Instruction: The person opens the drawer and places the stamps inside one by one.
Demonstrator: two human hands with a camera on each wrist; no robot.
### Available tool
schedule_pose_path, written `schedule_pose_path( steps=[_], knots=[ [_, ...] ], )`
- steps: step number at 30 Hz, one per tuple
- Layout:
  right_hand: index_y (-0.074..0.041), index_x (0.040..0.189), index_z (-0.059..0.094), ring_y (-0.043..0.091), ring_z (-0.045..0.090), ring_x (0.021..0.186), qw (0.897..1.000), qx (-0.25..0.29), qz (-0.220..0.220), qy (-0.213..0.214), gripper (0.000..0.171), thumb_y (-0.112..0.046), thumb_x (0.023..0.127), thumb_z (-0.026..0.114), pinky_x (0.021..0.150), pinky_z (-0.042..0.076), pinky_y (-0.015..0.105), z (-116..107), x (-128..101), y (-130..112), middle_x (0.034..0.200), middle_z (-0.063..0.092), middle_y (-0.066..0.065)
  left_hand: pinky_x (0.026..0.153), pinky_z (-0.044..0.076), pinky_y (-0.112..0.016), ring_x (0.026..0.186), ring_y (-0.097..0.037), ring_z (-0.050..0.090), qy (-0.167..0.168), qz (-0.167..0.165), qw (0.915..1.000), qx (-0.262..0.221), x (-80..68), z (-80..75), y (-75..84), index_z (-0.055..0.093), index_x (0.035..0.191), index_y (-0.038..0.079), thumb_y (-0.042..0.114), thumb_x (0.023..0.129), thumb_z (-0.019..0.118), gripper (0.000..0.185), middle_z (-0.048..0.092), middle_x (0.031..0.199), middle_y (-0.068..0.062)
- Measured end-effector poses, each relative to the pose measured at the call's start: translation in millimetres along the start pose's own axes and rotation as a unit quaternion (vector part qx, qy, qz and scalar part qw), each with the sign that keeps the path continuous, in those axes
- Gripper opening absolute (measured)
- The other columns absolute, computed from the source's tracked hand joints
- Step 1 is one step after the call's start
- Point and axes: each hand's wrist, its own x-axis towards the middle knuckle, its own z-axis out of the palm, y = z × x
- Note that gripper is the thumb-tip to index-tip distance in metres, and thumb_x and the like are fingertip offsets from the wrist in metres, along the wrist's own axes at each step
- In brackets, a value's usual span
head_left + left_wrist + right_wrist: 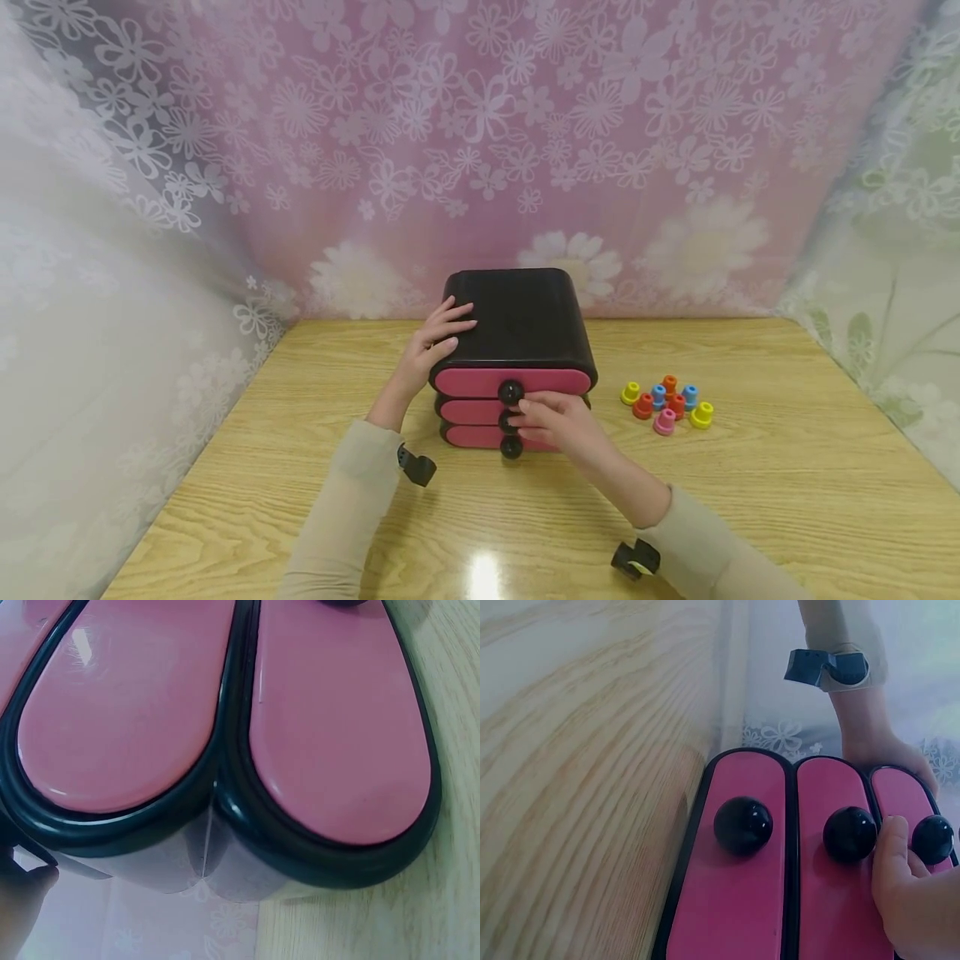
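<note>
A black chest with three stacked pink drawers (472, 383) stands on the table, its drawer fronts flush in their frames. Each front has a round black knob, with the top knob (512, 392) fully visible in the head view. My left hand (435, 337) rests on the chest's upper left edge, fingers spread over the black top (525, 317). My right hand (558, 421) is at the fronts, its fingertips right beside the top knob and overlapping the middle knob (850, 834). The right wrist view shows its thumb between these two knobs; I cannot tell whether it grips one.
Several small coloured plastic pegs, including a pink peg (664, 422) and a yellow peg (701, 415), stand grouped on the wooden table (787, 467) right of the chest. A flowered pink curtain (495, 167) hangs behind, with pale curtains on both sides.
</note>
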Motion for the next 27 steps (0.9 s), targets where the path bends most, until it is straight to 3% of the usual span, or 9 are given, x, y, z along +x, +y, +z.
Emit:
schedule_pose_path(
  steps=[4,11,17,27],
  knots=[
    [0.015,0.111,0.051,0.022,0.062,0.09,0.999,0.033,0.009,0.006,0.043,-0.019,0.086,0.056,0.077,0.048,0.031,4,1,-1,0.106,0.059,0.02,0.1,0.006,-0.056,0.127,-0.046,0.007,0.0,0.006,1.0,-0.001,0.0,0.2,1.0,0.047,0.111,-0.021,-0.009,0.081,0.038,0.034,0.033,0.128,-0.035],
    [0.015,0.106,0.055,0.02,0.063,0.084,0.994,0.086,0.03,0.053,0.044,-0.023,0.084,0.06,0.075,0.049,0.03,11,3,-3,0.1,0.061,0.018,0.1,0.006,-0.056,0.127,-0.046,0.007,0.0,0.008,1.0,-0.001,-0.4,0.2,1.4,0.047,0.111,-0.022,-0.006,0.082,0.039,0.034,0.033,0.128,-0.036],
    [0.015,0.104,0.056,0.022,0.064,0.083,0.99,0.108,0.033,0.085,0.045,-0.024,0.082,0.062,0.074,0.049,0.03,15,4,-3,0.095,0.063,0.014,0.1,0.006,-0.056,0.127,-0.046,0.007,0.002,0.005,1.0,-0.001,-0.3,0.3,0.8,0.048,0.111,-0.021,-0.004,0.082,0.039,0.035,0.034,0.128,-0.035],
    [0.016,0.102,0.057,0.023,0.064,0.082,0.985,0.139,0.026,0.1,0.04,-0.018,0.082,0.063,0.073,0.049,0.032,18,6,-3,0.088,0.065,0.011,0.1,0.006,-0.057,0.127,-0.046,0.007,0.004,0.005,1.0,-0.002,-0.3,0.4,2.8,0.048,0.111,-0.021,-0.007,0.08,0.038,0.035,0.034,0.127,-0.036]
  ],
)
